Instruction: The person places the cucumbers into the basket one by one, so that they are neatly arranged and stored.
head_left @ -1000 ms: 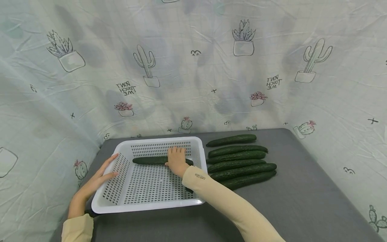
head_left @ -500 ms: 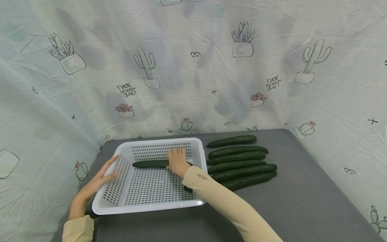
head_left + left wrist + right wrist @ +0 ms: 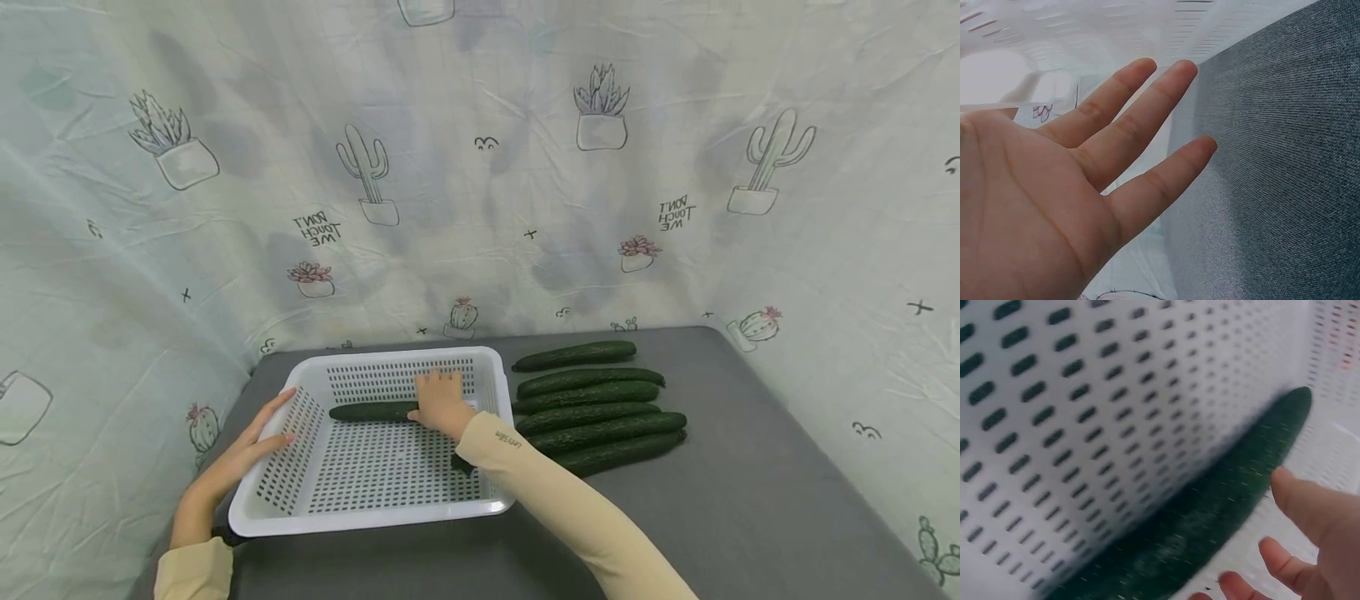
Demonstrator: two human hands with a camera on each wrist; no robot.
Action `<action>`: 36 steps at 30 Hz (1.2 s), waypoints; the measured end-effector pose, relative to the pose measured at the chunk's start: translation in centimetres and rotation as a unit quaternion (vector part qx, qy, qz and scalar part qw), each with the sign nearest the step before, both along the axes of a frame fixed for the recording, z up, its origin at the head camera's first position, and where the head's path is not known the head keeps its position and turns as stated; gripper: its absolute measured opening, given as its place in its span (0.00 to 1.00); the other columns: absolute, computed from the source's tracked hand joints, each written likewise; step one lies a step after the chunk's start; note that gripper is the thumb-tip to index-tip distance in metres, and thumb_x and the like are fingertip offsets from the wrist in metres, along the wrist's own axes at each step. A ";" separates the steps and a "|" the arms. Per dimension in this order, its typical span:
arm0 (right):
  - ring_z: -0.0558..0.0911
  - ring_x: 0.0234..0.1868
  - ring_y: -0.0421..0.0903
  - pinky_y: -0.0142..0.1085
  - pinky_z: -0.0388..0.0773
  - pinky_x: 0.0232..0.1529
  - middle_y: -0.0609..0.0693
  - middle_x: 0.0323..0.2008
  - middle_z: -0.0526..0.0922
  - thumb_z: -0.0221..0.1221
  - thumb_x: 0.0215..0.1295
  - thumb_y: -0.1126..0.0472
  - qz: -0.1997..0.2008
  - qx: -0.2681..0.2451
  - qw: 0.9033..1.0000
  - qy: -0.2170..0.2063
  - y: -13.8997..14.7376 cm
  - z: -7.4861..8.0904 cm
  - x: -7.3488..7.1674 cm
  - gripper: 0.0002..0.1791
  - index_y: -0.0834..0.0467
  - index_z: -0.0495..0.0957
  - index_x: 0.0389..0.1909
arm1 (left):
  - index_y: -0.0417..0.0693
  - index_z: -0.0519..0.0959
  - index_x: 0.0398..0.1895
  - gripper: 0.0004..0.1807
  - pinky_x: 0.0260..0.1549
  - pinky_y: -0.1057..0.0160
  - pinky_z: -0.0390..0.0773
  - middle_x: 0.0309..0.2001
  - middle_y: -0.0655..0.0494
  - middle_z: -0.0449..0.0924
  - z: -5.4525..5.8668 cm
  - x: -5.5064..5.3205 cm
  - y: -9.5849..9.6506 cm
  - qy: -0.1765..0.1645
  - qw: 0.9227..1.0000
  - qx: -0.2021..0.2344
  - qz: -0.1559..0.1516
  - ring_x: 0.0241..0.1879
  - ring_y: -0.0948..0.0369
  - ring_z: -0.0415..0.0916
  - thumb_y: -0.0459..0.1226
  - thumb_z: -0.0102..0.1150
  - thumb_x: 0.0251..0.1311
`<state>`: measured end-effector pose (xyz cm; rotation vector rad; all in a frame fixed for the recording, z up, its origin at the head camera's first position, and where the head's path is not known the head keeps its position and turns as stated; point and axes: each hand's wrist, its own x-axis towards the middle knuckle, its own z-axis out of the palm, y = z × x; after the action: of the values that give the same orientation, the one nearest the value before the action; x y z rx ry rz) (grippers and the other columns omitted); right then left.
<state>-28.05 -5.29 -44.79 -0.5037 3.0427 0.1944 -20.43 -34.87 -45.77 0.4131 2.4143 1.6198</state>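
A white perforated plastic basket point(image 3: 285, 527) stands at the left of the table. My left hand point(image 3: 243, 450) rests against its left side, thumb and fingers spread; in the left wrist view that hand's fingers point(image 3: 1138, 125) are straight and hold nothing. Inside the basket my right hand point(image 3: 441, 406) is over a long dark green cucumber point(image 3: 371, 412). The right wrist view shows the thumb touching or nearly touching that cucumber point(image 3: 1210, 519), while the other fingertips point(image 3: 1279, 556) stay apart from it. Under the right sleeve shows a dark green end, likely another cucumber point(image 3: 462, 464).
Several cucumbers point(image 3: 600, 414) lie side by side to the right of the basket, with one cucumber point(image 3: 576, 356) a little apart behind them. A patterned curtain point(image 3: 480, 192) hangs behind the grey table point(image 3: 750, 500) and at both sides.
Within the basket, the cucumber under my right hand has shifted slightly nearer. The dark green end by the sleeve shows slightly farther left. My left hand stays on the basket.
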 end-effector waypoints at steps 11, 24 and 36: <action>0.67 0.62 0.57 0.56 0.57 0.62 0.55 0.60 0.69 0.48 0.64 0.36 0.035 -0.104 0.994 -0.027 1.2 3.3 0.9 0.29 0.50 0.69 0.57 | 0.60 0.34 0.73 0.39 0.29 0.50 0.79 0.69 0.30 0.32 0.0 0.3 0.1 -0.010 1.000 0.004 0.001 0.50 0.36 0.69 0.37 0.44 0.68; 0.72 0.47 0.50 0.48 0.61 0.52 0.50 0.50 0.72 0.48 0.66 0.40 0.041 -0.209 0.976 -0.042 4.7 7.5 1.8 0.16 0.46 0.70 0.44 | 0.61 0.34 0.73 0.39 0.28 0.50 0.79 0.68 0.30 0.34 0.0 0.2 0.0 -0.005 1.000 0.013 -0.005 0.49 0.38 0.70 0.36 0.43 0.68; 0.72 0.47 0.49 0.47 0.61 0.48 0.50 0.50 0.72 0.48 0.66 0.40 0.054 -0.265 0.963 -0.023 8.0 8.9 3.0 0.18 0.47 0.71 0.46 | 0.60 0.34 0.73 0.39 0.29 0.50 0.79 0.68 0.30 0.34 -0.1 0.2 0.1 -0.006 1.000 0.012 -0.001 0.49 0.38 0.70 0.36 0.44 0.68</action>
<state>-25.08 2.73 -35.85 -0.6844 2.9978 -0.6359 -20.24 -34.73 -45.82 0.4083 2.3877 1.6460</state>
